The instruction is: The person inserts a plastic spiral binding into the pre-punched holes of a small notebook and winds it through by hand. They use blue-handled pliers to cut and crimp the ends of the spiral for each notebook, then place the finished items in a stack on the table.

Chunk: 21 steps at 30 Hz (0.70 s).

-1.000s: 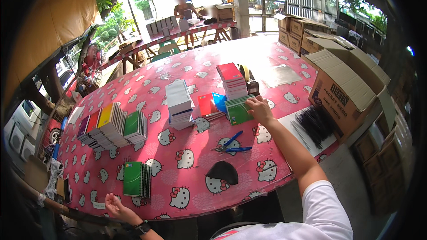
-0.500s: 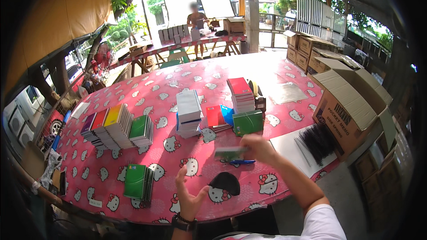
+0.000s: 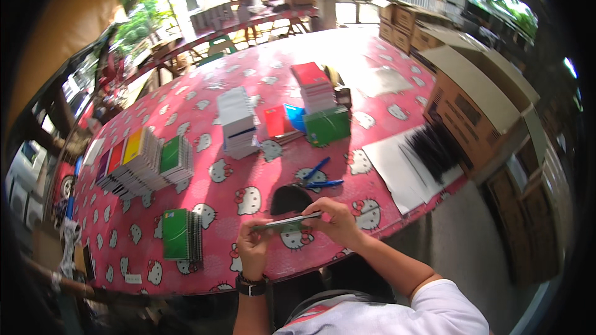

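The left hand [image 3: 253, 249] and right hand [image 3: 335, 222] grip a notepad [image 3: 287, 222] by its ends, nearly edge-on, above the near edge of the desk [image 3: 133, 268]. Beyond it lie a black pad [image 3: 290, 199] and blue pliers [image 3: 324, 183]; green notebooks [image 3: 176, 234] are stacked toward the near left corner, black coils [image 3: 434, 152] by the right edge

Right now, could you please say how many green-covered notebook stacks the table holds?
3: the nearest stack, the second stack beside the yellow-topped pile, and the third stack by the red-topped pile.
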Tool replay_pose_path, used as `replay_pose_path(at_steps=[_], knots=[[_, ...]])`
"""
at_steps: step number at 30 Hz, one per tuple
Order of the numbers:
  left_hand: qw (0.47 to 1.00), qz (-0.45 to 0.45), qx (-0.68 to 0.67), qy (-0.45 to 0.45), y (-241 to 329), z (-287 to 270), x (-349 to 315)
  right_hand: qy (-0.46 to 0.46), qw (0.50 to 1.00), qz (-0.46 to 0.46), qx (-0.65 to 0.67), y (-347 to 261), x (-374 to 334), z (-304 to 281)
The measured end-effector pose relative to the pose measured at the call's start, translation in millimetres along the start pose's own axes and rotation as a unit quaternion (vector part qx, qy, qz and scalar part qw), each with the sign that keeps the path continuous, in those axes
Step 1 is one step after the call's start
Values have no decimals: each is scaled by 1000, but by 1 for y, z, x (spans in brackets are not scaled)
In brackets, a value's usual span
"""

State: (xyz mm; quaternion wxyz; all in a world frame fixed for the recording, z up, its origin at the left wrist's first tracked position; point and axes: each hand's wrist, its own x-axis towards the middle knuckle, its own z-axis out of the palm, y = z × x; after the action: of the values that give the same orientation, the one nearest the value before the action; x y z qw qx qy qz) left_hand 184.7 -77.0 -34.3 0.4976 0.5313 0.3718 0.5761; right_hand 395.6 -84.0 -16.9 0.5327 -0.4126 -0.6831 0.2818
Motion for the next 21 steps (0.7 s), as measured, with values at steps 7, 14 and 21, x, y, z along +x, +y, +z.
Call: replay_pose_path(at_steps=[7, 14, 21], knots=[[993, -20, 15, 115, -14, 35, -36, 146, 937, 182, 259, 1, -41, 38], [819, 246, 518, -3, 30, 71, -30, 100, 970, 143, 170, 10, -29, 29], [858, 236, 451, -76, 17, 39, -17, 303, 926, 80, -211, 78, 2, -145]])
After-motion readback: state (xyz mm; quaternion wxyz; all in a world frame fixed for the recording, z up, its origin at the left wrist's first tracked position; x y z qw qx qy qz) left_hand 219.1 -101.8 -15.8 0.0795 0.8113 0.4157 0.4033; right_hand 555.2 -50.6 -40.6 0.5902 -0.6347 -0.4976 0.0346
